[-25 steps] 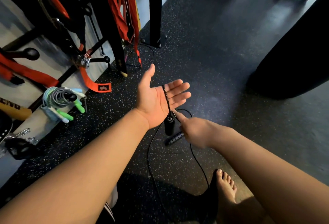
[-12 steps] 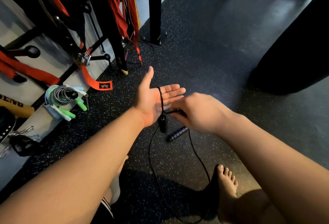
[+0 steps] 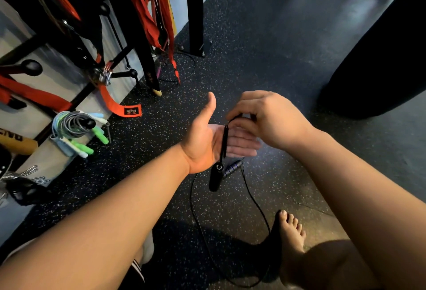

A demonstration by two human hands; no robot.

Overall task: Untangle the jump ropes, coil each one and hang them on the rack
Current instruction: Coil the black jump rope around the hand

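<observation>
My left hand (image 3: 208, 142) is held flat, palm up, fingers straight and thumb raised. A thin black jump rope (image 3: 224, 138) lies wrapped across its palm. One black handle (image 3: 215, 175) hangs below the heel of the hand, and the second handle (image 3: 232, 167) lies on the floor beyond it. My right hand (image 3: 265, 117) is above the left fingers, pinching the rope and carrying it over the palm. Loose rope (image 3: 198, 220) trails in a loop down to the floor. On a rack (image 3: 76, 36) peg at left hang coiled ropes with green and white handles (image 3: 78, 130).
Red and orange straps (image 3: 119, 105) and bands hang from the rack against the wall. A black post (image 3: 194, 11) stands behind my hands, and a large black bag (image 3: 380, 59) is at right. My bare right foot (image 3: 290, 234) stands on the speckled rubber floor beside the trailing rope.
My right hand moved up from below the left palm to above the left fingers, drawing the rope round the flat left hand. The left hand stayed open.
</observation>
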